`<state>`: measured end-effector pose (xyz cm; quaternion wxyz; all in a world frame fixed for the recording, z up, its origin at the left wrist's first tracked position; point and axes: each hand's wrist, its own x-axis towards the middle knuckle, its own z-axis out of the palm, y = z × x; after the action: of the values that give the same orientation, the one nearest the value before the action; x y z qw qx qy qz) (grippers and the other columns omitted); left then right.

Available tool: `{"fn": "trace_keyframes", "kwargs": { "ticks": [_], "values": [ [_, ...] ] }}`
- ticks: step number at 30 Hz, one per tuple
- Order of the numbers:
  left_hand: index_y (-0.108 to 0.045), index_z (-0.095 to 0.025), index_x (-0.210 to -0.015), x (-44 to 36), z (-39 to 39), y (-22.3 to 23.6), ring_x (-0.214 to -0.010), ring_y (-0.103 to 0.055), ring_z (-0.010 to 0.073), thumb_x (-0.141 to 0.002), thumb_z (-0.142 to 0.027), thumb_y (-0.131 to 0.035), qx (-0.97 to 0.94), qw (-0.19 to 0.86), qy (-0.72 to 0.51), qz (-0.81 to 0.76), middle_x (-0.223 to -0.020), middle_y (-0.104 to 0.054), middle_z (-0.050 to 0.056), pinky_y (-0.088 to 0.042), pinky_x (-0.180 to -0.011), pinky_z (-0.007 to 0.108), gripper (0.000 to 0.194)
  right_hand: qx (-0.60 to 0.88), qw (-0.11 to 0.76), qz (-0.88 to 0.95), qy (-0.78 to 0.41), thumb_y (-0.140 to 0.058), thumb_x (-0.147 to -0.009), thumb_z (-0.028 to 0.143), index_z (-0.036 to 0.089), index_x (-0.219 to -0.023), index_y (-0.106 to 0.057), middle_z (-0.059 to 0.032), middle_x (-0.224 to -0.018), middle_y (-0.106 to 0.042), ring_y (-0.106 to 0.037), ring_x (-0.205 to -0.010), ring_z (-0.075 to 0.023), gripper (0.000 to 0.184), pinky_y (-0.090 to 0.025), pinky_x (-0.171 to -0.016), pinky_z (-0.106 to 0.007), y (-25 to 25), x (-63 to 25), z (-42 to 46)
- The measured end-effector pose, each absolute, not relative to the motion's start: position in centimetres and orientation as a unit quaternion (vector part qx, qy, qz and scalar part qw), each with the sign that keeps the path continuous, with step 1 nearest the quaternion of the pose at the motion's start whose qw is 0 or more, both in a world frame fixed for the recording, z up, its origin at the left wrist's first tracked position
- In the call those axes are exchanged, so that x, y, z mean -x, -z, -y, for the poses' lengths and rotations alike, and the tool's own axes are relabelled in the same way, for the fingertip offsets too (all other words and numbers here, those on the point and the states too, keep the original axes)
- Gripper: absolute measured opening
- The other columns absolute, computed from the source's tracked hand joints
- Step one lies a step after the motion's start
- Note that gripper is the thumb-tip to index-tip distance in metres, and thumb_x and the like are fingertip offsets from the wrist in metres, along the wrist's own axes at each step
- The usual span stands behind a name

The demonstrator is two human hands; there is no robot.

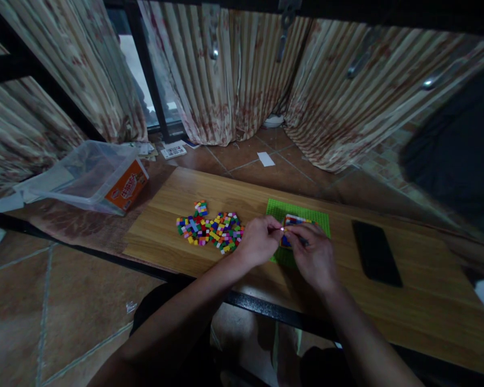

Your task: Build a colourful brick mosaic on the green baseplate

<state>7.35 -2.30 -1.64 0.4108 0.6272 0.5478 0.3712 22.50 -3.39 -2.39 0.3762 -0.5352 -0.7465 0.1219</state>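
Observation:
Both of my hands meet over a green baseplate (pixel 320 216) on the wooden board. My left hand (pixel 261 239) is closed in a pinch, its fingertips at a tiny pale pink brick (pixel 282 229). Against the same spot, the fingertips of my right hand (pixel 312 252) pinch a small yellowish brick (pixel 287 230). Under the fingers, a low structure of multicoloured bricks (pixel 296 219) stands on the baseplate, partly hidden by my hands. Left of my left hand lies a loose pile of small coloured bricks (pixel 226 231).
A black phone-like slab (pixel 377 252) lies on the wooden board (pixel 423 301) to the right. Far left stands a clear plastic bin (pixel 92 177) with an orange label. A white paper (pixel 265 159) lies on the tiled floor before the curtains (pixel 242 80).

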Motion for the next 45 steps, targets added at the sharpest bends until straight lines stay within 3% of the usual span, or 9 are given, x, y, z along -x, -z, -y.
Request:
{"fn": "trace_keyframes", "kwargs": {
  "ticks": [6, 16, 28, 40, 45],
  "values": [
    [-0.071, -0.017, -0.094, -6.7, 2.4, 0.9, -0.085, -0.069, 0.0162, -0.084, -0.014, -0.054, -0.684, 0.364, -0.274, -0.569, -0.090, -0.075, 0.004, -0.053, -0.082, 0.026, 0.020, 0.553, 0.387, 0.725, -0.135, -0.055, -0.090, 0.036, 0.023, -0.092, -0.073, -0.0067, -0.098, -0.073, -0.063, -0.096, -0.0249, 0.022, -0.048, -0.088, -0.043, 1.7, -23.6, 3.2],
    [-0.069, -0.023, -0.117, -6.8, 3.2, 0.5, -0.098, -0.070, 0.0209, -0.089, -0.020, -0.048, -0.753, 0.278, -0.168, -0.572, -0.105, -0.075, 0.006, -0.053, -0.091, 0.033, 0.035, 0.534, 0.309, 0.781, -0.093, -0.057, -0.089, 0.035, 0.023, -0.088, -0.075, -0.0071, -0.098, -0.068, -0.058, -0.098, -0.0255, 0.022, -0.046, -0.089, -0.043, 2.6, -24.2, 2.9],
    [-0.064, -0.021, -0.121, -7.4, 4.0, 0.9, -0.096, -0.070, 0.0235, -0.092, -0.023, -0.045, -0.792, 0.260, -0.118, -0.539, -0.102, -0.074, 0.009, -0.055, -0.088, 0.037, 0.034, 0.571, 0.326, 0.747, -0.103, -0.058, -0.084, 0.031, 0.022, -0.074, -0.070, -0.0070, -0.092, -0.068, -0.061, -0.093, -0.0252, 0.017, -0.047, -0.087, -0.043, 2.6, -24.0, 2.9],
    [-0.062, -0.016, -0.110, -7.5, 4.1, 0.9, -0.093, -0.070, 0.0258, -0.092, -0.020, -0.042, -0.807, 0.258, -0.112, -0.519, -0.098, -0.073, 0.010, -0.057, -0.084, 0.040, 0.027, 0.600, 0.334, 0.715, -0.132, -0.056, -0.082, 0.033, 0.021, -0.073, -0.067, -0.0074, -0.086, -0.068, -0.061, -0.086, -0.0243, 0.019, -0.047, -0.083, -0.042, 2.4, -23.7, 2.5],
    [-0.061, -0.016, -0.115, -7.5, 4.1, 0.9, -0.096, -0.070, 0.0254, -0.092, -0.020, -0.043, -0.807, 0.259, -0.118, -0.518, -0.104, -0.073, 0.011, -0.056, -0.087, 0.039, 0.030, 0.600, 0.337, 0.712, -0.139, -0.056, -0.081, 0.035, 0.021, -0.073, -0.067, -0.0069, -0.086, -0.068, -0.062, -0.086, -0.0240, 0.020, -0.047, -0.082, -0.041, 2.4, -23.7, 2.4]
  ]
}}
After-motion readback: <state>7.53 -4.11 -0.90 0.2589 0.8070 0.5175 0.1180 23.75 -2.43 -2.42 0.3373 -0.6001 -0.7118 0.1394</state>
